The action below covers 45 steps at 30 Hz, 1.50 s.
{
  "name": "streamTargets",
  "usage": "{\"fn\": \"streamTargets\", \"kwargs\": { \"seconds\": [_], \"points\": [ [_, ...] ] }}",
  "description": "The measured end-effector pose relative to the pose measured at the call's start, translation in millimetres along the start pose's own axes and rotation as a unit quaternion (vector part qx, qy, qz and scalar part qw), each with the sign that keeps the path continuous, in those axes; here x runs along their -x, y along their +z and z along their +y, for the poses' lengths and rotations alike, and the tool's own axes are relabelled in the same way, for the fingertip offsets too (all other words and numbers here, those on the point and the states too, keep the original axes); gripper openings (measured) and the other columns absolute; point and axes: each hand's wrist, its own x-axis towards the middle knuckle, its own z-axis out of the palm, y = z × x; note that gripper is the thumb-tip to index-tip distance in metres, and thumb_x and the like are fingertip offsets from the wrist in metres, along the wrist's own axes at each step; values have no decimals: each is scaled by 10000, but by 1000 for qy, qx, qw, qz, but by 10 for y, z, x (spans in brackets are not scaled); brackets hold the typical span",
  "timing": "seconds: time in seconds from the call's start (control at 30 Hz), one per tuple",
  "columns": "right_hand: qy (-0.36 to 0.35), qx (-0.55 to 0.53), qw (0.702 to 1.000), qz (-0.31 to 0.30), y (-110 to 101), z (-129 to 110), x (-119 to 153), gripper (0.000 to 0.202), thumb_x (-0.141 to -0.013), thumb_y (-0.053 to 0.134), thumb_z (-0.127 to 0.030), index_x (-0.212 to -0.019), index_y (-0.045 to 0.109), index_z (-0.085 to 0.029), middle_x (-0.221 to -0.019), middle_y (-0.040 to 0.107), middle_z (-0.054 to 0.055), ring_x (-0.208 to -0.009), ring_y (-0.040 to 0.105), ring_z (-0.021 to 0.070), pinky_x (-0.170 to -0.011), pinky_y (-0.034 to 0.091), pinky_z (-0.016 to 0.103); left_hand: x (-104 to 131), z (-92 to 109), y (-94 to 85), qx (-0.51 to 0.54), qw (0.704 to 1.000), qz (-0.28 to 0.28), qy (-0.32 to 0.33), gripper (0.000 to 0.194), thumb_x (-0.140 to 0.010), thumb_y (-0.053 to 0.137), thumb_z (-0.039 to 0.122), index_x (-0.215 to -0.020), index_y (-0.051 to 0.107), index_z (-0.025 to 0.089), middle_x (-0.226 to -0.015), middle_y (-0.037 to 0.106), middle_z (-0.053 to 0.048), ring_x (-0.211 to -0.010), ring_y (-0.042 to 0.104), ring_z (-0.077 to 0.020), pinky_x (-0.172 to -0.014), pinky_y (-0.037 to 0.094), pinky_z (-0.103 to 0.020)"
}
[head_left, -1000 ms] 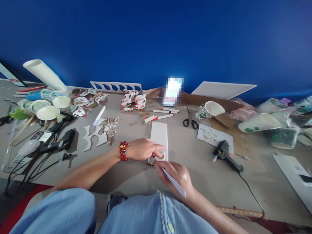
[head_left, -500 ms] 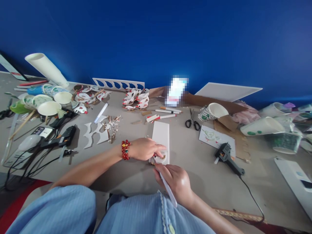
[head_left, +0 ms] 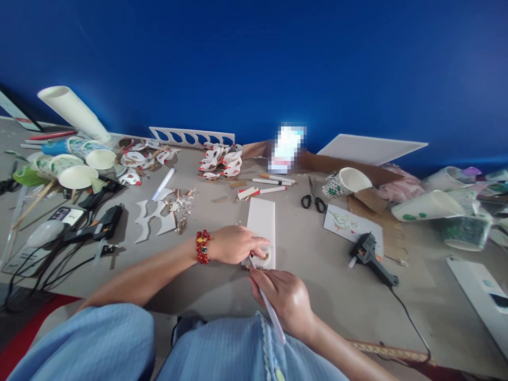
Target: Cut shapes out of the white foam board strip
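Observation:
A white foam board strip (head_left: 261,214) lies lengthwise in front of me, with a small bird shape marked in red and brown at its near end. My left hand (head_left: 234,244), wearing a red bead bracelet (head_left: 202,246), presses on the strip from the left, fingers stretched out over the bird. In my right hand (head_left: 286,297) is a slim craft knife (head_left: 271,312) with a pale lilac handle. Its tip meets the strip's near left edge, close to my left fingertips; the blade itself is too small to make out. Brown crumbs sit at that edge.
Painted bird cut-outs (head_left: 220,160), board scraps (head_left: 155,218) and markers (head_left: 270,189) lie beyond the strip. Scissors (head_left: 313,200), a bird drawing (head_left: 341,221) and a glue gun (head_left: 372,259) are at right. Another glue gun (head_left: 103,222) and paper cups (head_left: 77,170) occupy the left.
The knife's handle and my right hand have shifted very slightly down and left. My left hand stays pressed on the strip.

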Motion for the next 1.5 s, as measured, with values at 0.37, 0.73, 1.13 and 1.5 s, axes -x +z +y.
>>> {"fn": "streamTargets", "kwargs": {
  "seconds": [0.37,0.73,1.13,1.5],
  "points": [
    [-15,12,1000,-7,-90,8,55,210,-954,486,-150,-853,670,-173,-614,674,12,-523,587,140,-530,364,263,7,-20,23,-8,1000,4,2,404,-893,493,75,-1264,554,223,-1114,752,-11,-1074,662,-199,-940,472,-305],
    [-1,-16,999,-38,-185,71,28,215,-958,469,-155,-881,667,-185,-631,657,8,-523,578,130,-520,361,244,9,-24,34,-7,1000,7,0,419,-860,516,63,-1235,568,243,-1107,754,-5,-1057,663,-204,-930,468,-303],
    [4,-26,999,-43,-264,117,-42,227,-951,462,-169,-902,683,-196,-597,626,4,-508,552,121,-510,339,230,-1,-20,39,-5,1000,8,-6,408,-863,514,82,-1236,573,236,-1092,759,-8,-1047,665,-205,-892,480,-289],
    [-23,-17,999,-37,-252,141,-115,220,-953,468,-161,-899,682,-165,-600,648,7,-496,568,122,-520,340,238,1,-4,23,-15,1000,4,-3,394,-884,526,100,-1252,576,232,-1075,763,-17,-1046,663,-209,-892,474,-283]
  ]
}}
